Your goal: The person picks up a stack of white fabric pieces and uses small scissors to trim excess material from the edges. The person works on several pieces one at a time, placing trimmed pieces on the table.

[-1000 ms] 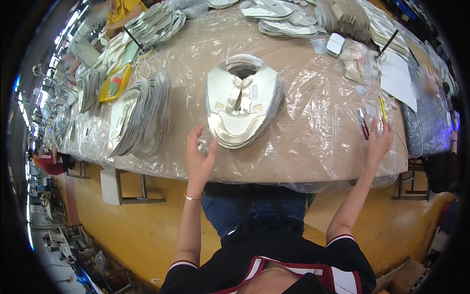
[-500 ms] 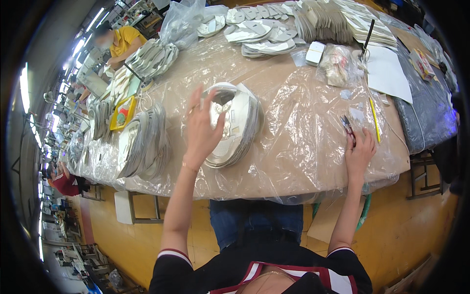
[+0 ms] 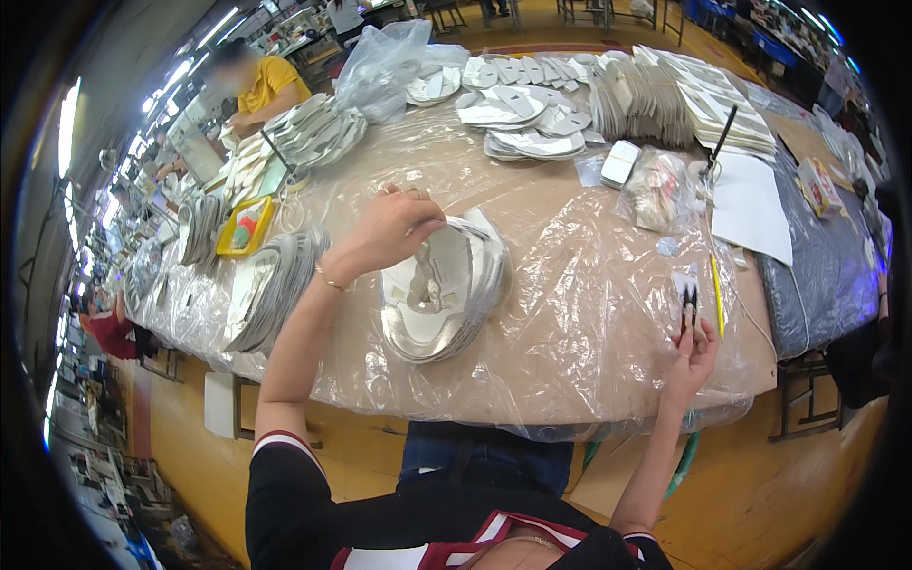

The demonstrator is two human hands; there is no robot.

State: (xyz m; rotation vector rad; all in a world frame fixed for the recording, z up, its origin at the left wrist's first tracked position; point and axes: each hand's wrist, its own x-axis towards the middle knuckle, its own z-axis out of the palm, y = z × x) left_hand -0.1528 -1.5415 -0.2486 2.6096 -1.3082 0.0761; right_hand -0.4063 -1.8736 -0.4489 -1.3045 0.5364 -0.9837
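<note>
A stack of white and grey shoe uppers (image 3: 432, 313), curved and cut flat, lies on the plastic-covered table in front of me. My left hand (image 3: 394, 231) reaches over its far left edge, fingers bent and closed at the rim of the top upper. The hand partly hides where the fingertips meet the piece. To the right, my right hand (image 3: 696, 347) is closed on a pair of thread snips (image 3: 689, 302), whose dark blades point away from me. The snips are held just above the table, left of a yellow pencil-like stick (image 3: 717, 296).
More stacked uppers (image 3: 275, 290) stand at the left, beside a yellow tray (image 3: 244, 226). Piles of cut pieces (image 3: 522, 109) line the far side. A white box-like object (image 3: 620, 163), a plastic bag (image 3: 655, 190) and an upright black rod (image 3: 724, 133) stand right. A co-worker in yellow (image 3: 271, 85) sits far left.
My left hand has gone from spread fingers above the stack to closed fingers at its far edge. My right hand has picked up the snips from the table. The view has shifted.
</note>
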